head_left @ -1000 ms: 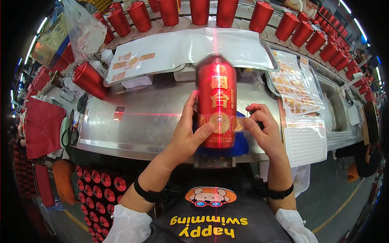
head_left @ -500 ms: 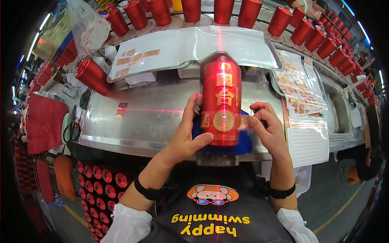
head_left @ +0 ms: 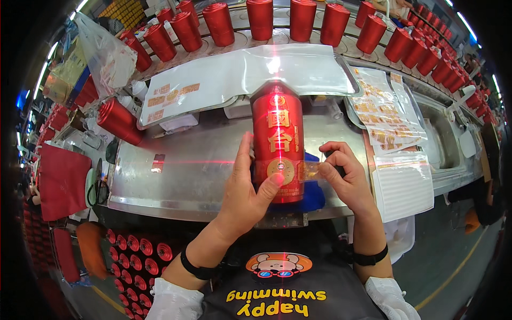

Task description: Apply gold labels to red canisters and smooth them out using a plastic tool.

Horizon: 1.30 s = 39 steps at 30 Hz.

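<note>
A red bottle (head_left: 278,133) with gold lettering lies before me on a blue cloth (head_left: 314,198), its narrow end pointing away. My left hand (head_left: 246,194) grips its left side, fingers stretched along it and thumb pressing on the round gold emblem near its near end. A clear decal strip (head_left: 311,170) with gold print runs across that end and stands off the bottle's right side. Between thumb and fingertips, my right hand (head_left: 346,178) pinches the strip's free end. A small dark object shows within the right hand's curled fingers; its kind is unclear.
Printed decal sheets (head_left: 381,106) lie right of the bottle, by a metal sink (head_left: 453,144). A white-sheeted tray (head_left: 224,72) stands behind. Another red bottle (head_left: 118,121) leans at left. Several more line a conveyor (head_left: 240,40) at the back. Red laser lines cross the steel table (head_left: 176,181).
My left thumb has moved onto the round emblem. The strip's right end is now pulled out farther from the bottle by my right hand. The whole view has shifted slightly.
</note>
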Motion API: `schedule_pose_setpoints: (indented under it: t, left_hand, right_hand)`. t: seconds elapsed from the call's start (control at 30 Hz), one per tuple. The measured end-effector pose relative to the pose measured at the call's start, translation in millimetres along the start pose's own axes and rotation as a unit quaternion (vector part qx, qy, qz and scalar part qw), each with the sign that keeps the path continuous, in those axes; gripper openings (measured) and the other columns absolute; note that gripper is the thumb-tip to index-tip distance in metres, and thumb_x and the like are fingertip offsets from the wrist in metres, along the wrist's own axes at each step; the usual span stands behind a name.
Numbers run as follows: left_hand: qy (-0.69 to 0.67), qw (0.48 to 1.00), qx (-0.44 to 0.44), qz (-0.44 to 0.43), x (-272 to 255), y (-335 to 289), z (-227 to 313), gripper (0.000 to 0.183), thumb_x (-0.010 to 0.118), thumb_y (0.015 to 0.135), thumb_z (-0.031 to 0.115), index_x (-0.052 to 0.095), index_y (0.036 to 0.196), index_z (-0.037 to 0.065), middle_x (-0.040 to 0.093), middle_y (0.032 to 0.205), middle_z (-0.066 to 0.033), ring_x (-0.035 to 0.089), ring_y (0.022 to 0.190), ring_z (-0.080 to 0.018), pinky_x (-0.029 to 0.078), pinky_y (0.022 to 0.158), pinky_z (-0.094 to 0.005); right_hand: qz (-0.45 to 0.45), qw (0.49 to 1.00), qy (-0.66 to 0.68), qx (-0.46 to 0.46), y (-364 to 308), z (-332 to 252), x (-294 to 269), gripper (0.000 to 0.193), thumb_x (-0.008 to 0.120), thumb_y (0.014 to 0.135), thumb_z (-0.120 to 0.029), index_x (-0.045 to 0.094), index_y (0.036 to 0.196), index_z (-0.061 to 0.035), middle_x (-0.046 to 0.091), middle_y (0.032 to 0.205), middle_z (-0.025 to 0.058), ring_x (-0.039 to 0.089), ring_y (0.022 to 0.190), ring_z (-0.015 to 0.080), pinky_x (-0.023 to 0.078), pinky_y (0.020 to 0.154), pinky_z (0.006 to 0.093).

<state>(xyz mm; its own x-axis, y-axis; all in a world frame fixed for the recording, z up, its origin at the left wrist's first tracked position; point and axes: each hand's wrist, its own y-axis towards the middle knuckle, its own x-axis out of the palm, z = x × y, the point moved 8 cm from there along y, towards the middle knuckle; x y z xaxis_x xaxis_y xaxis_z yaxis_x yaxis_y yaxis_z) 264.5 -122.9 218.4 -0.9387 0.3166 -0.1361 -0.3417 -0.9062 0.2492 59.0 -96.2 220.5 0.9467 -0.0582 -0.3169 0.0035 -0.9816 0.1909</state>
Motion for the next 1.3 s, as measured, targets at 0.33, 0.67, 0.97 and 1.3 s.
schedule_pose_setpoints:
  t: [0.33,0.67,0.97,1.3]
  left_hand:
    - [-0.081,0.995,-0.044,-0.031,-15,7,-14,0.071,0.048,0.102,0.042,0.029,0.148,-0.009,0.05,0.127,-0.0103,0.048,0.119,-0.0163,0.036,0.104,-0.0302]
    - [-0.215,0.968,-0.099,-0.08,-14,14,-25,0.07,0.05,0.103,0.038,0.026,0.15,-0.007,0.038,0.151,-0.0192,0.035,0.14,-0.024,0.026,0.116,-0.0363]
    - [0.369,0.92,0.135,0.002,22,16,42,0.105,0.073,0.083,0.04,0.01,0.149,-0.013,0.017,0.15,-0.0424,0.019,0.141,-0.0549,0.017,0.11,-0.0645]
    - [0.353,0.926,0.136,0.01,25,20,34,0.091,0.065,0.09,0.029,0.011,0.149,-0.014,0.015,0.15,-0.0434,0.02,0.141,-0.0553,0.017,0.111,-0.0606]
  right_hand:
    - [-0.014,0.998,0.052,0.02,0,1,3,0.021,0.066,0.094,-0.019,0.061,0.083,-0.0025,0.055,0.116,0.0105,0.051,0.104,0.0156,0.04,0.089,0.029]
    - [-0.027,0.997,0.067,-0.025,3,-4,10,0.022,0.064,0.095,-0.02,0.061,0.082,-0.0022,0.054,0.117,0.0122,0.051,0.108,0.0162,0.042,0.09,0.03]
    - [-0.015,0.996,0.082,-0.025,3,-4,9,0.02,0.066,0.095,-0.019,0.061,0.084,-0.0023,0.054,0.119,0.0111,0.052,0.104,0.0152,0.042,0.089,0.0282]
    - [-0.018,0.995,0.091,-0.024,5,-2,11,0.02,0.066,0.094,-0.019,0.061,0.083,-0.0024,0.054,0.118,0.0111,0.052,0.105,0.0154,0.04,0.09,0.0276]
